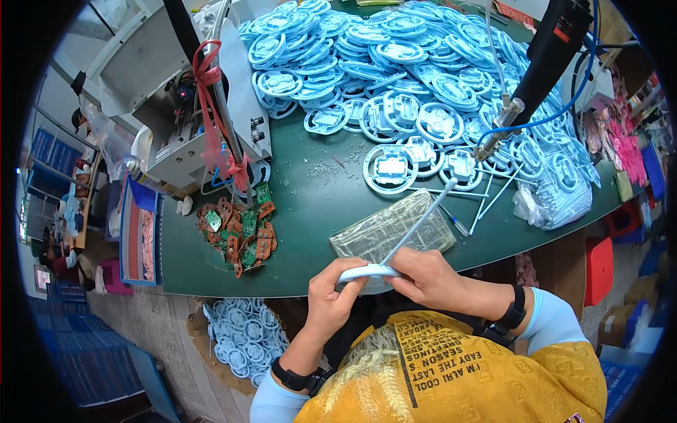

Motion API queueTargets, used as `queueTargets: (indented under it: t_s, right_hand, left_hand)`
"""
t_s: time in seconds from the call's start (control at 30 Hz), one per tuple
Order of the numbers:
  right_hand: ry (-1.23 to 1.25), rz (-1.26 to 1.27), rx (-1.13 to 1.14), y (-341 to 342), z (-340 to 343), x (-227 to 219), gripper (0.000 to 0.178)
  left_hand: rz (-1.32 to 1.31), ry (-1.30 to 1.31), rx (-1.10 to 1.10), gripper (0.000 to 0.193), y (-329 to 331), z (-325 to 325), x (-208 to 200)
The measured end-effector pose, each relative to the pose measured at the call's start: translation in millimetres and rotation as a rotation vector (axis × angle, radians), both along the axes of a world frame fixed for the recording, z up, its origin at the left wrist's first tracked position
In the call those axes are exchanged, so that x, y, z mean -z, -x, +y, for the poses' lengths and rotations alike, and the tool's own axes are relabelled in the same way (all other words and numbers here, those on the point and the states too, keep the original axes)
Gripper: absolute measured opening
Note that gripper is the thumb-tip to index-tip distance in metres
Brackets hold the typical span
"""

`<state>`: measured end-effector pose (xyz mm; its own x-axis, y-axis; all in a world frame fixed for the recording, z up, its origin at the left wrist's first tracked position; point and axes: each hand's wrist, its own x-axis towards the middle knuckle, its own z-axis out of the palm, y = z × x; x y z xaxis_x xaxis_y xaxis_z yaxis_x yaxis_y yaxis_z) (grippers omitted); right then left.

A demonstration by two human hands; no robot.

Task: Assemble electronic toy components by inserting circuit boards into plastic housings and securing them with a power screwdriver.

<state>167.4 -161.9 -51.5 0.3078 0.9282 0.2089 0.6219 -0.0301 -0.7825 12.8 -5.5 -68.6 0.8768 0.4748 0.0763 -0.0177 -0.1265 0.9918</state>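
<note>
Both my hands hold one light blue plastic ring part [367, 272] edge-on, just in front of the green table's near edge. My left hand [331, 296] grips its left end. My right hand [427, 278] grips its right end and also holds a thin white stick [423, 218] that slants up toward the table. A clear plastic bag [391, 233] lies flat right behind my hands. A big heap of the same light blue ring parts [395, 63] covers the far half of the table.
A pile of small green and brown circuit boards [240, 229] lies left of the bag. A grey machine [187, 106] with red ribbon stands at back left. A black hanging tool [543, 63] with a blue cable hangs at right. More blue rings [243, 338] lie on the floor.
</note>
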Motion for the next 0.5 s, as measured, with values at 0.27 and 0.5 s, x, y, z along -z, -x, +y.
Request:
queueTargets:
  t_s: [0.27,0.5]
  right_hand:
    - [-0.062,-0.074,-0.025,-4.5,-2.8,11.1,0.018]
    - [-0.169,-0.205,-0.047,-5.7,-4.7,12.0,0.020]
  left_hand:
    - [-0.130,-0.043,0.096,0.022,1.4,4.9,-2.0]
    - [-0.087,0.053,0.068,0.018,3.4,1.2,-4.5]
